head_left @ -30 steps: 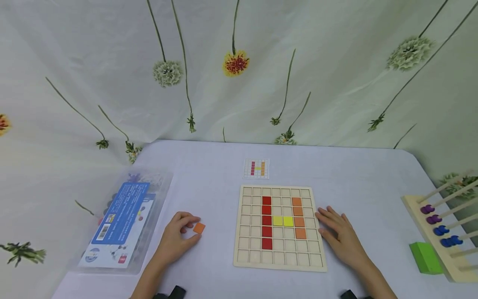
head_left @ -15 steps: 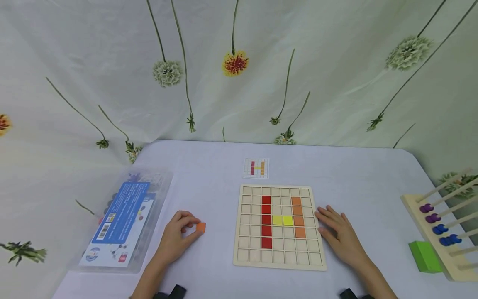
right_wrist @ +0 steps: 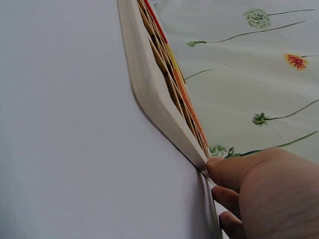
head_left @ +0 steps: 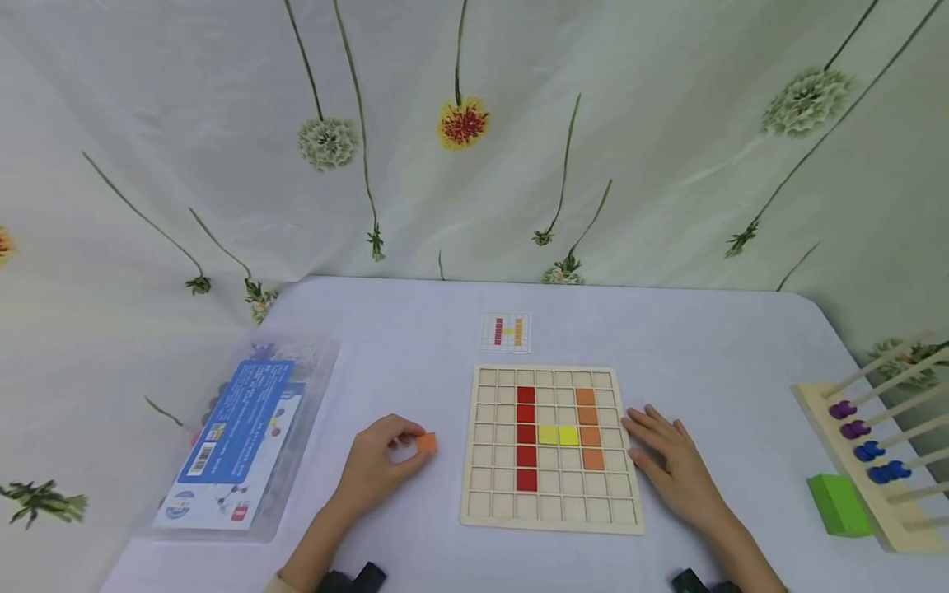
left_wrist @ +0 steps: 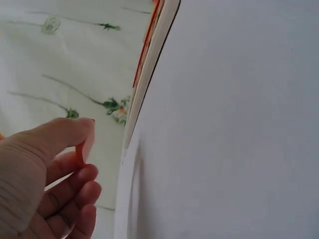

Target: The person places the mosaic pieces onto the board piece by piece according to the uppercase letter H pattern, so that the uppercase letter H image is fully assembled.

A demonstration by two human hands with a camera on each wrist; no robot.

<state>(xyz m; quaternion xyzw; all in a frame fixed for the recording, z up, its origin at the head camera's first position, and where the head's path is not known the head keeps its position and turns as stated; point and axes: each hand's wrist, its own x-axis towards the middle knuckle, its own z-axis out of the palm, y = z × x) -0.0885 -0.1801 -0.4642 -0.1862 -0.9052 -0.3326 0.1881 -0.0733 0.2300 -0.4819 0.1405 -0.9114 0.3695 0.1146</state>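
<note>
My left hand [head_left: 381,461] pinches an orange square tile [head_left: 426,443] between thumb and fingers, left of the wooden grid board [head_left: 552,515]. In the left wrist view the same tile [left_wrist: 86,145] stands on edge between thumb and forefinger. The board bears a column of red tiles [head_left: 526,434], two yellow tiles [head_left: 558,435] in a row and a column of orange tiles [head_left: 589,436]. My right hand [head_left: 670,461] lies with relaxed fingers at the board's right edge. In the right wrist view its thumb [right_wrist: 234,169] touches the board's side [right_wrist: 159,104].
A small pattern card [head_left: 507,332] lies behind the board. To the left is a clear plastic box [head_left: 296,445] with a blue and white label. At the right stand a wooden bead frame [head_left: 875,469] and a green block [head_left: 839,506].
My left hand has moved right towards the board with the orange tile, which has tilted in its grip. The right hand stays at the board's edge.
</note>
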